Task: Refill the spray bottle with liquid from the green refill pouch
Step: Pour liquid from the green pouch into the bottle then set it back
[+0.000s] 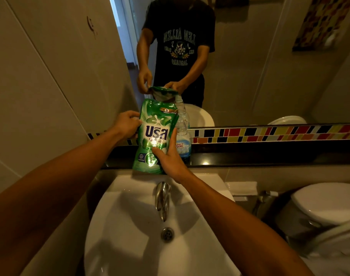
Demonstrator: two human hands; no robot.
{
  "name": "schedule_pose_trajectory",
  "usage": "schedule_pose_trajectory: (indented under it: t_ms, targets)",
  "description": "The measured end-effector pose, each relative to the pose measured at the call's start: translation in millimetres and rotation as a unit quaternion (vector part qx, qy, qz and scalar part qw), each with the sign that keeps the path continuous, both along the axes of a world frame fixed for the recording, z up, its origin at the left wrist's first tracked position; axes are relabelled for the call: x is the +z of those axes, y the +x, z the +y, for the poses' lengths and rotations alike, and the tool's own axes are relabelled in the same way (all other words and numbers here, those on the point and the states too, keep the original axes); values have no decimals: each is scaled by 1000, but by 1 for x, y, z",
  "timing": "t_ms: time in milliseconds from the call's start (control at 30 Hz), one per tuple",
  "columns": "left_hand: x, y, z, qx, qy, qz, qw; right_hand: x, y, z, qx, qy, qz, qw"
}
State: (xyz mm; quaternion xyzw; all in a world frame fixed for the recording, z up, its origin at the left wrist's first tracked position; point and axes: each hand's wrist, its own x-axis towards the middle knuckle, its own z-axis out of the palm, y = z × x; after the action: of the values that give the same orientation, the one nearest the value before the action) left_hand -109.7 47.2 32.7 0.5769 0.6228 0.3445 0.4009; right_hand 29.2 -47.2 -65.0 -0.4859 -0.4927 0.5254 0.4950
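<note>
Two hands: both on the pouch, held upright above the back edge of the sink.
Left hand: at the pouch's upper left edge, fingers curled shut around that side.
Right hand: lower on the pouch's right side — thumb laid across the front, fingers wrapped behind, clamped on it.
Pouch: green, glossy, white lettering on the front; its base hangs just over the dark ledge behind the sink. I cannot tell whether its top is cut open.
Bottle: clear plastic with a blue label, standing on the ledge just behind and right of the pouch, partly hidden by it. No spray head shows on its neck.
Tap: chrome, pointing down toward the drain in the white basin.
Mirror: above the ledge — it shows the person's dark printed shirt, both hands and the pouch's back.
Tile strip: small coloured tiles running along the wall between mirror and ledge.
Toilet: white, lid down, to the right of the sink.
</note>
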Motion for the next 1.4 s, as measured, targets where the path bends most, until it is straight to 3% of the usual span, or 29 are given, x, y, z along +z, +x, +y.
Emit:
schedule_pose_trajectory:
  t_ms: [400, 667, 767, 967, 1167, 1400]
  targets:
    - [-70, 15, 5, 11, -102, -223, 969, -26, 34, 5, -30, 86, -255, 963]
    - [-69, 19, 3, -20, -77, -395, 915, -32, 55, 10, -50, 169, -302, 937]
    - [-63, 13, 2, -46, -54, -394, 916, -27, 52, 8, -64, 178, -271, 944]
    - [-53, -15, -1, -33, -20, -350, 936, -5, 23, 22, -146, 144, -117, 972]
    - [-49, -63, -12, 30, 22, -312, 949, 8, -22, 48, -199, 81, -146, 966]
    - [-53, -122, -17, 131, 52, -300, 943, 16, -90, 84, -152, 49, -170, 972]
